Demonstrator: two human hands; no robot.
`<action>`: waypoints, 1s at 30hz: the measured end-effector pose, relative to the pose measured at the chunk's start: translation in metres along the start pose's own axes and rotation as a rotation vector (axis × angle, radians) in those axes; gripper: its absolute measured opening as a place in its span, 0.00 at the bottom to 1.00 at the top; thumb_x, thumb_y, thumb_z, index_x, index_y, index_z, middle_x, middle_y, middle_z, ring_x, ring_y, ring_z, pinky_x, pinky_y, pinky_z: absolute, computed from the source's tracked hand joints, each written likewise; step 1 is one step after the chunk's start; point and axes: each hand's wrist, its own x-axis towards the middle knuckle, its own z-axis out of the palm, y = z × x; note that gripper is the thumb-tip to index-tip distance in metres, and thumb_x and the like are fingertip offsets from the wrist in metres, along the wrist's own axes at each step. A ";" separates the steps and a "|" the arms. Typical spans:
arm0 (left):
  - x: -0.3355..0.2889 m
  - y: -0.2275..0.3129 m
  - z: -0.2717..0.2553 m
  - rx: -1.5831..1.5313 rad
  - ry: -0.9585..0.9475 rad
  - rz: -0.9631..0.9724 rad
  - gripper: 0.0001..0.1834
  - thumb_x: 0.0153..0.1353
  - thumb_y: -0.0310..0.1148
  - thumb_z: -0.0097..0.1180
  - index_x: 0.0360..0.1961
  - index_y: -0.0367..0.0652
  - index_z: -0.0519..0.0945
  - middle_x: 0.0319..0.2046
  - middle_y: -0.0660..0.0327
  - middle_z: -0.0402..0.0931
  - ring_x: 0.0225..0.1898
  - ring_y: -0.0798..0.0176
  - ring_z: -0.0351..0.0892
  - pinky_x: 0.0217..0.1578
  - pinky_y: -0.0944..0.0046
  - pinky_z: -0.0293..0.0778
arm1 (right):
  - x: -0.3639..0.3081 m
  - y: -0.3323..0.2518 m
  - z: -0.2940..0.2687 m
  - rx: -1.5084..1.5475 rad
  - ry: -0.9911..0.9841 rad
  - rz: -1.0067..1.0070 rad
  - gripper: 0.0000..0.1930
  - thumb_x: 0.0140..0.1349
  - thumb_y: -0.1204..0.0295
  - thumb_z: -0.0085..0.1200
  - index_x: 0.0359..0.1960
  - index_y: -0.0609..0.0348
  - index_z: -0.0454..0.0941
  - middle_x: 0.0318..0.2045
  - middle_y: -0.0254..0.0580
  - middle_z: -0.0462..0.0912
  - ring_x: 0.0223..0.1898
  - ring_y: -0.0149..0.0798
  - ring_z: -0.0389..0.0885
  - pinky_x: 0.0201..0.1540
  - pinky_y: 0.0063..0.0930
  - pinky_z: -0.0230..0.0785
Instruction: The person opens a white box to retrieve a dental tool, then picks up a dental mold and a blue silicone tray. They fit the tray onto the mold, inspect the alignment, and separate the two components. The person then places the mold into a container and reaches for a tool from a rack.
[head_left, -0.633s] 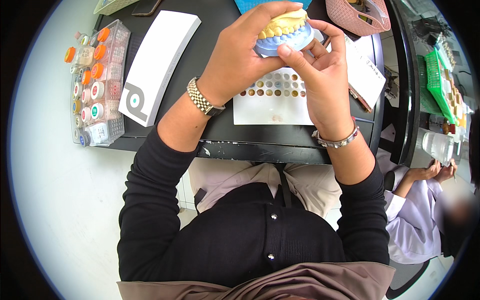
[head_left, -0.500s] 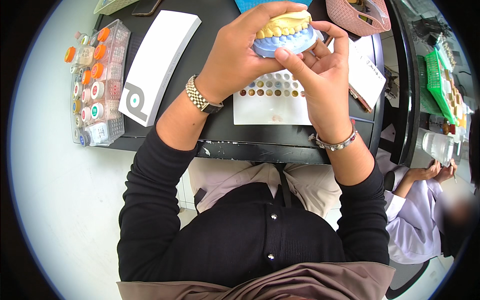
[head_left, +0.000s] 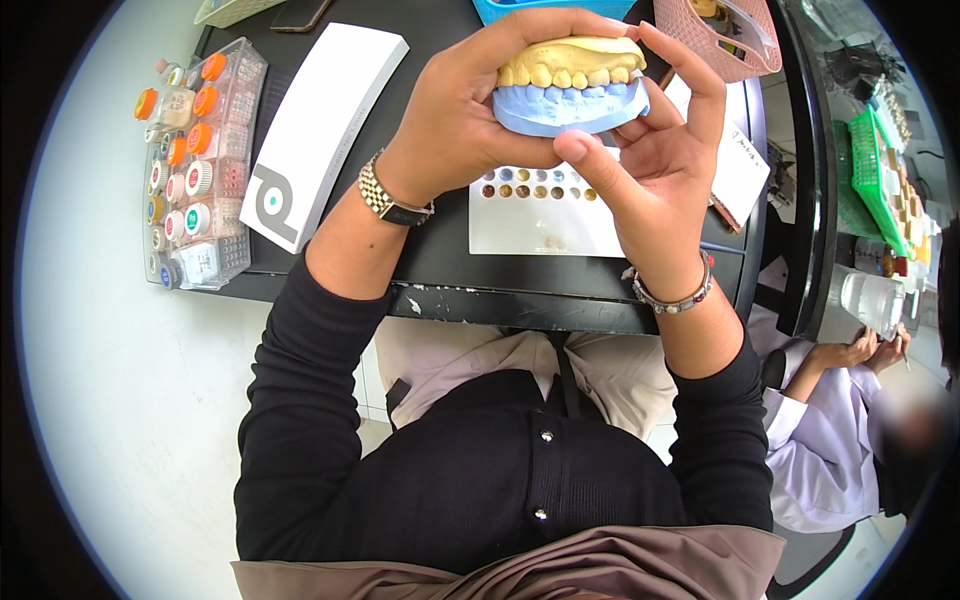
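- A two-part dental model with rows of teeth [head_left: 571, 88] is held up above the black tabletop [head_left: 440, 265] between both bare hands.
- The yellow upper half [head_left: 575, 58] is seated on the light-blue lower half [head_left: 570, 112], with the two rows of teeth brought together.
- By the left hand [head_left: 455, 115], the model is pinched from its left end: the fingers are laid over the yellow top and the thumb is stretched beneath the blue base.
- By the right hand [head_left: 665, 170], the right end is clasped; the index finger is arched to the upper right corner, and other fingers are curled behind the blue half. Whether the model is pressed by the thumb, held near the lower edge, cannot be told.
- A gold-coloured metal watch [head_left: 376, 191] is worn on the left wrist, and a beaded bracelet [head_left: 672, 300] on the right.
- Beneath the hands, a white palette with rows of round coloured wells [head_left: 545, 232] is partly covered from view.
- To the left, a long white box [head_left: 325, 125] is laid beside a clear plastic rack [head_left: 238, 120] filled with orange- and white-capped bottles [head_left: 206, 102].
- At the far right corner, a pink woven basket [head_left: 685, 30] is placed.
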 end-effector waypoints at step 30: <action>0.004 0.003 -0.003 0.055 -0.083 0.149 0.38 0.39 0.31 0.74 0.54 0.41 0.70 0.52 0.51 0.74 0.52 0.57 0.76 0.53 0.60 0.75 | 0.000 0.005 -0.001 -0.084 -0.098 -0.163 0.36 0.51 0.80 0.65 0.58 0.55 0.53 0.52 0.55 0.71 0.48 0.43 0.79 0.41 0.29 0.80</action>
